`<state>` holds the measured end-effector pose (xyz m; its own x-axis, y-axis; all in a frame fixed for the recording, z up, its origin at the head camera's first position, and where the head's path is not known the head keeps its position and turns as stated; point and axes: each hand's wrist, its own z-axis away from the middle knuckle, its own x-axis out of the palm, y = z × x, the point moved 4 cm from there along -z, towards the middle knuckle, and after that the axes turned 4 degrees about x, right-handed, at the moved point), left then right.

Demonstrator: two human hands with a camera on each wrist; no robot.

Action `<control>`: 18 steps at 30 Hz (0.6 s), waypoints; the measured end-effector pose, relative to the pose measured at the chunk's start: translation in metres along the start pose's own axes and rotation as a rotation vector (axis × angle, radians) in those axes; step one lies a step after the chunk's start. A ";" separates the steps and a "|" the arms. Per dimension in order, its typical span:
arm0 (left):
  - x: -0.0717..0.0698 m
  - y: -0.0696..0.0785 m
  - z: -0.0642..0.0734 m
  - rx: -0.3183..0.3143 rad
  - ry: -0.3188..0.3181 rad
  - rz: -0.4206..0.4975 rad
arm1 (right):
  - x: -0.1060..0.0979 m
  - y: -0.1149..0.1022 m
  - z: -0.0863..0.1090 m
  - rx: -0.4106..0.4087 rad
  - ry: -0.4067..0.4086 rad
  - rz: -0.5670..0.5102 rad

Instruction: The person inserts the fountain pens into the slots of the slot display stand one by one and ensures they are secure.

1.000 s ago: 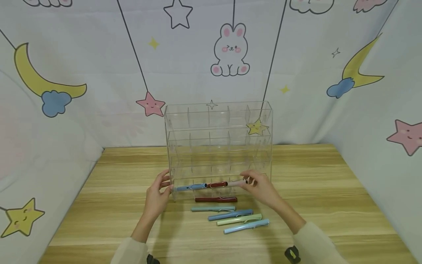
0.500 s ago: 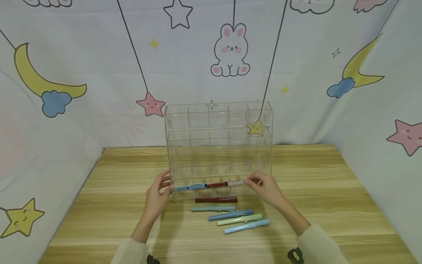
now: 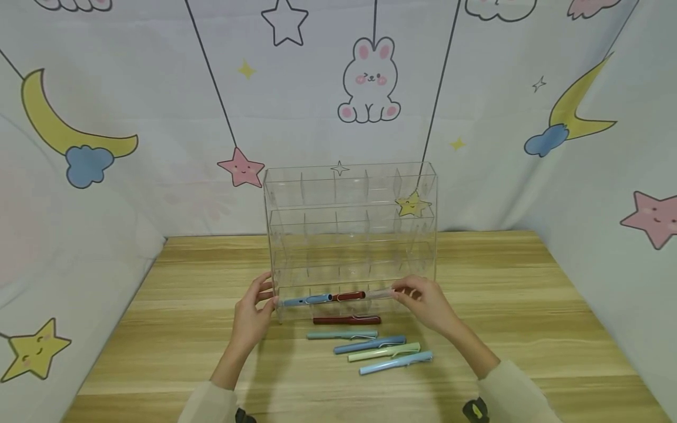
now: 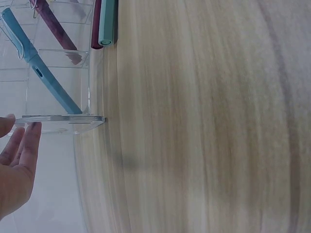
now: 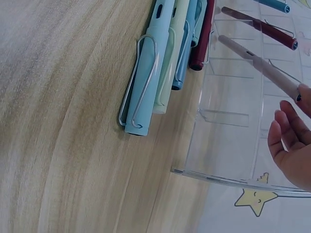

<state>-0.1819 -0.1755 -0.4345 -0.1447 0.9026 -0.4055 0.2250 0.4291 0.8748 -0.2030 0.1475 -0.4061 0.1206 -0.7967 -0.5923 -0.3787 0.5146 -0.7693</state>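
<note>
A clear acrylic pen rack [image 3: 353,235] with several tiers stands on the table. My left hand [image 3: 252,314] holds its lower left side wall, the thumb at the front edge and the fingers [image 4: 30,145] along the outside. In the lowest tier lie a blue pen [image 3: 307,300] and a dark red pen [image 3: 348,296]. To their right, a pale pinkish pen [image 5: 272,73] slants across the compartment. My right hand [image 3: 427,299] pinches this pale pen by its cap end; the other fingers are curled in the right wrist view.
Several capped pens lie on the table in front of the rack: a dark red pen [image 3: 346,320], a teal pen [image 3: 341,335], a blue pen [image 3: 369,344], a light green pen [image 3: 383,352] and a light blue pen [image 3: 395,363]. A printed cloth [image 3: 317,106] hangs behind.
My right hand has shifted slightly to the right, its fingertips now at the end of the pale pen. My left hand and the pens on the table have stayed put.
</note>
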 end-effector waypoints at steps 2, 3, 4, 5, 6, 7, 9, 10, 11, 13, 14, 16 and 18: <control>0.000 0.001 0.000 -0.005 -0.002 0.002 | -0.001 -0.005 0.000 0.002 -0.007 -0.010; 0.000 0.001 0.000 -0.008 -0.002 0.004 | -0.001 -0.006 0.000 -0.001 -0.010 -0.015; 0.000 0.002 0.000 -0.009 -0.003 0.005 | -0.001 -0.006 0.000 -0.004 -0.014 -0.017; 0.000 0.002 0.000 -0.011 -0.002 0.004 | -0.001 -0.007 0.000 -0.008 -0.016 -0.014; 0.000 0.002 0.000 -0.011 -0.002 0.005 | -0.001 -0.007 0.000 -0.018 -0.016 -0.011; 0.000 0.002 0.000 -0.012 -0.001 0.006 | 0.000 -0.002 -0.001 -0.029 -0.017 -0.013; 0.000 0.002 0.000 -0.012 0.000 0.007 | 0.000 0.002 0.000 -0.054 -0.014 -0.018; 0.000 0.002 0.000 -0.012 0.000 0.007 | 0.000 0.002 0.000 -0.065 -0.011 -0.019; 0.000 0.002 0.000 -0.010 0.001 0.007 | 0.000 0.002 0.000 -0.081 -0.003 -0.018; 0.000 0.002 0.000 -0.006 0.001 0.007 | 0.001 0.002 0.001 -0.096 0.003 -0.022; 0.000 0.002 0.000 -0.004 0.001 0.006 | 0.001 0.002 0.001 -0.100 0.008 -0.021; -0.001 0.002 0.000 -0.004 0.000 0.007 | 0.001 0.003 0.001 -0.099 0.004 -0.018; -0.001 0.002 0.000 -0.004 0.000 0.007 | 0.001 0.004 0.002 -0.074 -0.010 -0.019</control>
<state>-0.1809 -0.1752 -0.4326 -0.1435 0.9055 -0.3994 0.2221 0.4227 0.8786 -0.2028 0.1494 -0.4107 0.1371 -0.8029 -0.5801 -0.4429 0.4742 -0.7609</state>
